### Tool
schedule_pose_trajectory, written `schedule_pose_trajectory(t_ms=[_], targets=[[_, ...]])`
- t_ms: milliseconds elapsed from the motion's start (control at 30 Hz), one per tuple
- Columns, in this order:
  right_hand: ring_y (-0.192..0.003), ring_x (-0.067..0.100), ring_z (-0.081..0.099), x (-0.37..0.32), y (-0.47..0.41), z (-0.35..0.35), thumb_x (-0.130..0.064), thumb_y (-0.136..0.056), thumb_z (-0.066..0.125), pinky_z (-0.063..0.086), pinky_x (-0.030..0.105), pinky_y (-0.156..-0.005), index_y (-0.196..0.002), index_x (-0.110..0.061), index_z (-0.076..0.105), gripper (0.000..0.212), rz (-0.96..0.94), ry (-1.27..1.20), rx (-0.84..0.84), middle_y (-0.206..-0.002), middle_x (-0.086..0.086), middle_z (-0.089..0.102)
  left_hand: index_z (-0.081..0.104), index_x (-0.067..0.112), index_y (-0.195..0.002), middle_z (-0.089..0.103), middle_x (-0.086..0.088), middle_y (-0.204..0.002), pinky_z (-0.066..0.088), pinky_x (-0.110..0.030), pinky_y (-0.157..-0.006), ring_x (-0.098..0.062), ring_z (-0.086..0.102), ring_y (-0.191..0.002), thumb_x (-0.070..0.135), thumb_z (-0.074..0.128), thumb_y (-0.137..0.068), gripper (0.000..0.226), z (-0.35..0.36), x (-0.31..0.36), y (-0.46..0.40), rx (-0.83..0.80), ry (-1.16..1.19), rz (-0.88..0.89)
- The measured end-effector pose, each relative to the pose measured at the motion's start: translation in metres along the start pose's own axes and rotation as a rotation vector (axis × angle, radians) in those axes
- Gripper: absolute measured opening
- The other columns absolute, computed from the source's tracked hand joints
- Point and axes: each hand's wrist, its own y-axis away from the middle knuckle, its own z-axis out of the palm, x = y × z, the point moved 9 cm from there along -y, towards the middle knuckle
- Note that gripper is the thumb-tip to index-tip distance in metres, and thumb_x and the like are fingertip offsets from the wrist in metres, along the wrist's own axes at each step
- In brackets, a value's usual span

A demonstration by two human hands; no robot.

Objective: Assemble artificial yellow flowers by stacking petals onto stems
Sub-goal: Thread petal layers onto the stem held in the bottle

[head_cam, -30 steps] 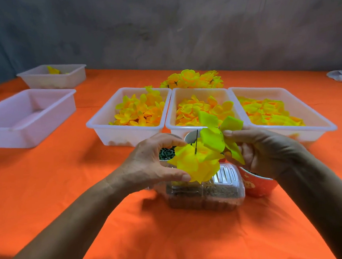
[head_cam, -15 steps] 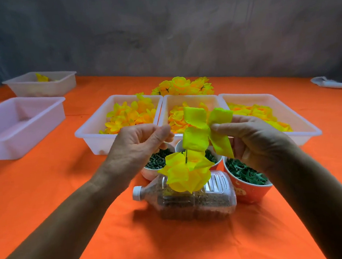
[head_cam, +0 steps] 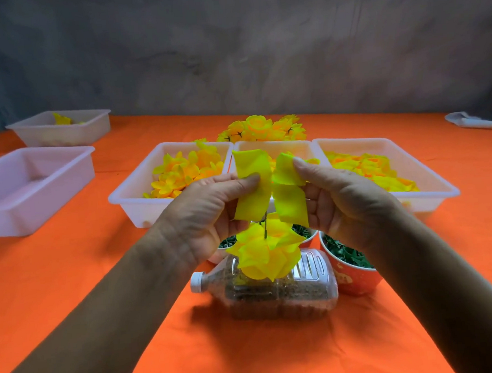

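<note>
Between my hands hangs a yellow flower head [head_cam: 267, 251] on a thin dark stem [head_cam: 266, 225], blossom down. Above it sits a loose yellow petal layer [head_cam: 271, 184] threaded on the stem. My left hand [head_cam: 209, 215] pinches the left lobe of that layer between thumb and fingers. My right hand [head_cam: 340, 205] pinches its right lobe. Behind my hands, three white trays hold petals: the left tray [head_cam: 127, 195], the middle tray [head_cam: 274, 146], mostly hidden, and the right tray [head_cam: 433, 183].
A clear plastic bottle [head_cam: 276, 290] of brown grains lies on the orange tablecloth [head_cam: 98, 271] under the flower. Cups of green parts [head_cam: 351, 269] stand beside it. Finished flowers [head_cam: 261, 129] are piled at the back. Two more white trays [head_cam: 27, 186] sit left.
Both hands rose with the flower. My left hand left the blossom and took hold of the upper petal layer, which now spreads wider between both hands.
</note>
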Motion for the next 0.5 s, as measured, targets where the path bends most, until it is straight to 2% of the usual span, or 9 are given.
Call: schedule_pose_trajectory(t_ms=[100,167,233,300,400,433,500], targets=[[-0.069,0.022,0.072,0.005,0.0,0.003,-0.031,-0.069,0.062,0.058,0.03,-0.054,-0.095,-0.013,0.067,0.032,0.034,-0.061,-0.02,-0.084,0.01,0.074,0.07,0.015,-0.066,0.068,0.0,-0.06,0.043,-0.016,-0.041,-0.01,0.062,-0.046,0.026,0.067,-0.059,0.014,-0.001,-0.003,0.0,-0.002,0.051,-0.025],[-0.072,0.023,0.072,0.005,0.001,0.005,-0.028,-0.069,0.062,0.059,0.033,-0.059,-0.097,-0.012,0.066,0.032,0.036,-0.055,-0.037,-0.087,0.01,0.074,0.069,0.014,-0.071,0.069,0.0,-0.062,0.044,-0.016,-0.042,-0.01,0.063,-0.049,0.026,0.068,-0.059,0.017,-0.002,-0.002,0.001,0.004,0.053,-0.01],[-0.077,0.024,0.072,0.002,0.002,0.006,-0.02,-0.065,0.066,0.06,0.036,-0.065,-0.101,-0.009,0.066,0.038,0.015,-0.01,-0.053,-0.094,0.012,0.073,0.066,0.014,-0.075,0.07,0.0,-0.064,0.047,-0.018,-0.044,-0.01,0.064,-0.051,0.024,0.068,-0.059,0.019,-0.004,0.002,0.001,0.013,0.042,0.04],[-0.077,0.023,0.072,-0.003,0.005,0.005,-0.01,-0.058,0.068,0.06,0.036,-0.067,-0.095,-0.009,0.069,0.037,-0.045,0.042,-0.057,-0.091,0.011,0.073,0.07,0.013,-0.07,0.071,-0.001,-0.067,0.051,-0.02,-0.049,-0.013,0.066,-0.056,0.02,0.07,-0.057,0.015,-0.004,0.009,0.004,-0.01,0.026,0.122],[-0.07,0.018,0.07,-0.019,0.009,0.002,-0.007,-0.052,0.069,0.058,0.028,-0.063,-0.068,-0.015,0.073,0.017,-0.203,0.061,-0.03,-0.075,0.005,0.072,0.075,0.018,-0.068,0.071,0.003,-0.068,0.054,-0.021,-0.059,-0.01,0.066,-0.063,0.015,0.077,-0.056,0.013,0.001,0.031,0.014,-0.04,-0.123,0.375],[-0.072,0.017,0.07,-0.024,0.012,0.002,-0.007,-0.052,0.069,0.058,0.028,-0.066,-0.065,-0.016,0.073,0.016,-0.244,0.069,-0.018,-0.075,0.004,0.072,0.076,0.021,-0.068,0.071,0.005,-0.069,0.054,-0.02,-0.062,-0.008,0.066,-0.066,0.01,0.08,-0.058,0.015,0.004,0.042,0.021,-0.022,-0.187,0.503],[-0.078,0.017,0.069,-0.031,0.014,0.0,-0.009,-0.052,0.069,0.056,0.029,-0.076,-0.074,-0.017,0.074,0.023,-0.294,0.081,0.006,-0.081,0.004,0.073,0.076,0.025,-0.072,0.07,0.007,-0.076,0.051,-0.019,-0.071,-0.004,0.065,-0.078,0.005,0.075,-0.065,0.021,0.007,0.063,0.037,0.039,-0.326,0.763]])
